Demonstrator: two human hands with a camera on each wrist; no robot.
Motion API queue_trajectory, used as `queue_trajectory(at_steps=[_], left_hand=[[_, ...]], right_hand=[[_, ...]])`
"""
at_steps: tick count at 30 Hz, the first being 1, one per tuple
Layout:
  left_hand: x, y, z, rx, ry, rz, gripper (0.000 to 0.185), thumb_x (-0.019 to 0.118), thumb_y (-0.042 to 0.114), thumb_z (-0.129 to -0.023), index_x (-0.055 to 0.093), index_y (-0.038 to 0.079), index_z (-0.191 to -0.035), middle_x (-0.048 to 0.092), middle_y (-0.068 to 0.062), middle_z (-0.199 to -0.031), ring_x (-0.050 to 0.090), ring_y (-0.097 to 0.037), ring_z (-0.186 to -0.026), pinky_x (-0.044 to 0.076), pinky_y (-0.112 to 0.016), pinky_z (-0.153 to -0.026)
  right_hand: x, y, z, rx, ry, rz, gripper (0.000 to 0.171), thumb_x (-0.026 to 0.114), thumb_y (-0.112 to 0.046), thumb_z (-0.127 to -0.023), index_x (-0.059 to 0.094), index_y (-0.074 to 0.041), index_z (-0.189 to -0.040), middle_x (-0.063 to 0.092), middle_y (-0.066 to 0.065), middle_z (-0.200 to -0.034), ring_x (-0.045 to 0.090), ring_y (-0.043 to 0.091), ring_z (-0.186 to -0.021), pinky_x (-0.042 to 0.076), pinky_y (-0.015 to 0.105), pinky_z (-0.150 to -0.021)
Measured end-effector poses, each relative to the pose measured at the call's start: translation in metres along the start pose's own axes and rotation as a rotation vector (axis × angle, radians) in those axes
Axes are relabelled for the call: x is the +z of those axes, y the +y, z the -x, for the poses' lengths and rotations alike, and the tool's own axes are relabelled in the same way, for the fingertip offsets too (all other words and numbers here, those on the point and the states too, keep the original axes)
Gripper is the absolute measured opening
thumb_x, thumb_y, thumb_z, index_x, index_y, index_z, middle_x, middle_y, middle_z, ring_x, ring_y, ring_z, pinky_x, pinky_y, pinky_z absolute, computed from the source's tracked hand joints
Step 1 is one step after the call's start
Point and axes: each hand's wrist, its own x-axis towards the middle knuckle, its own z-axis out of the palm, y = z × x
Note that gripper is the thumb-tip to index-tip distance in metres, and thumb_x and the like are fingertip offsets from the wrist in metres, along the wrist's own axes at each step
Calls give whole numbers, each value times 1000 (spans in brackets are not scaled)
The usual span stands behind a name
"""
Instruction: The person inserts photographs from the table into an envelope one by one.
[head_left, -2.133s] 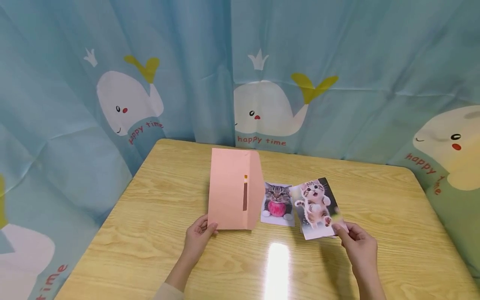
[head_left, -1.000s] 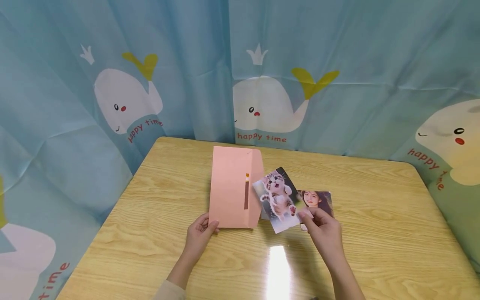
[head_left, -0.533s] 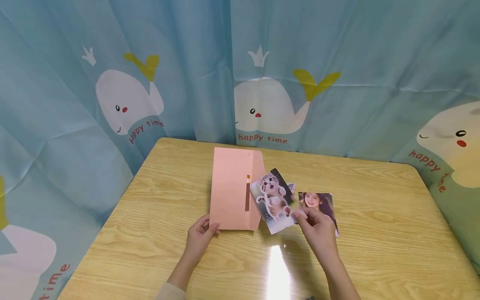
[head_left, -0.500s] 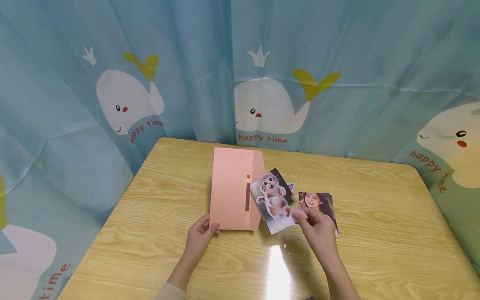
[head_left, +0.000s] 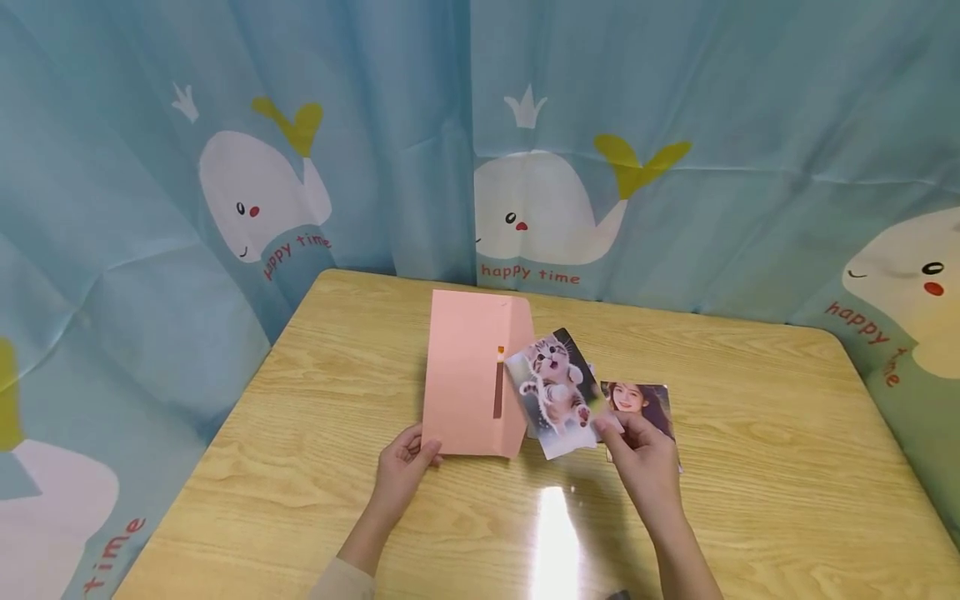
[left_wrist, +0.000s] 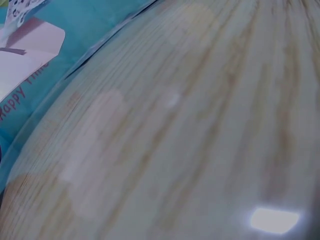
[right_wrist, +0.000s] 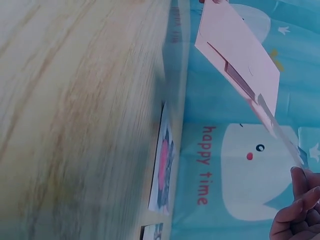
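My left hand [head_left: 401, 471] grips a pink envelope [head_left: 461, 375] by its near left corner, with the flap facing right. A dark slot shows along the envelope's opening. In my right hand [head_left: 651, 467], the near right corner of a kitten photo [head_left: 555, 396] is pinched between thumb and fingers. Tilted, the photo overlaps the flap in the head view; whether it touches cannot be told. The right wrist view shows the envelope [right_wrist: 242, 50] and right hand [right_wrist: 300, 212] raised above the table. A cat photo [right_wrist: 163, 165] lies below, mostly covered in the head view.
A portrait photo [head_left: 641, 404] lies on the wooden table [head_left: 787, 467], partly behind my right hand. A blue whale-print curtain [head_left: 420, 192] hangs along the back and sides. A small dark thing [head_left: 619, 595] shows at the bottom edge, too little to identify.
Over two seconds my right hand has carried the kitten photo left, from over the portrait photo to the envelope's flap. My left hand keeps the envelope nearly still. The last half second shows little movement.
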Motion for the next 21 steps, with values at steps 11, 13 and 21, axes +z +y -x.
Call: queue_trajectory(at_steps=[11, 13, 21], left_hand=[[0, -2, -1, 38, -6, 21, 31, 63, 11, -91, 58, -4, -117, 66, -1, -91, 64, -12, -74, 56, -22, -72], [0, -1, -1, 43, -9, 26, 32, 64, 12, -91, 57, -5, -118, 66, -2, -92, 64, -12, -74, 56, -22, -72], [0, 0, 0, 21, -7, 39, 33, 64, 11, -91, 57, -5, -118, 66, 0, -90, 64, -10, -74, 56, -21, -72]], right_hand=[[6, 1, -2, -87, 3, 48, 12, 73, -4, -81, 71, 5, -89, 59, 6, -61, 43, 1, -51, 37, 13, -43], [8, 1, -3, -106, 13, 52, 9, 74, -2, -80, 71, 5, -85, 59, 7, -59, 43, 1, -50, 37, 13, -43], [19, 1, -4, -4, 22, -30, 10, 72, -4, -83, 69, 5, -83, 55, 1, -58, 44, 2, -50, 39, 15, -44]])
